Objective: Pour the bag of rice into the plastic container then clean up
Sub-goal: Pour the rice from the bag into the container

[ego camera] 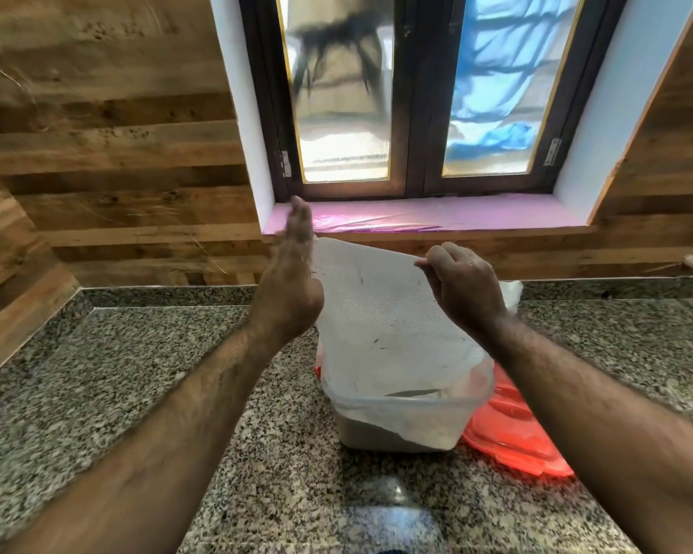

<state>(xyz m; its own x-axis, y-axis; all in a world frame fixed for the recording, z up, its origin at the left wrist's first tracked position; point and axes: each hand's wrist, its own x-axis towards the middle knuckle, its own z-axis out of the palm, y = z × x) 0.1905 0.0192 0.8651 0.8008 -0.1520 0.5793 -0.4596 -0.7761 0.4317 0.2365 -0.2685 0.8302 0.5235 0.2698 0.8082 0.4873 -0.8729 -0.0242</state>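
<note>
A white woven rice bag [381, 313] hangs upside down, its mouth inside a clear plastic container [405, 417] standing on the granite counter. My right hand [463, 285] pinches the bag's upper right corner. My left hand [295, 269] is flat with fingers straight, pressed against the bag's left edge; it is blurred, and I cannot tell if it grips the bag. White rice shows through the container wall. A red lid [517, 429] lies under and to the right of the container.
The speckled granite counter [137, 373] runs left and right, with wood-panelled walls behind. A window with a pink-lined sill [437, 215] is straight ahead. A bit of white plastic [511, 293] sticks out behind my right hand.
</note>
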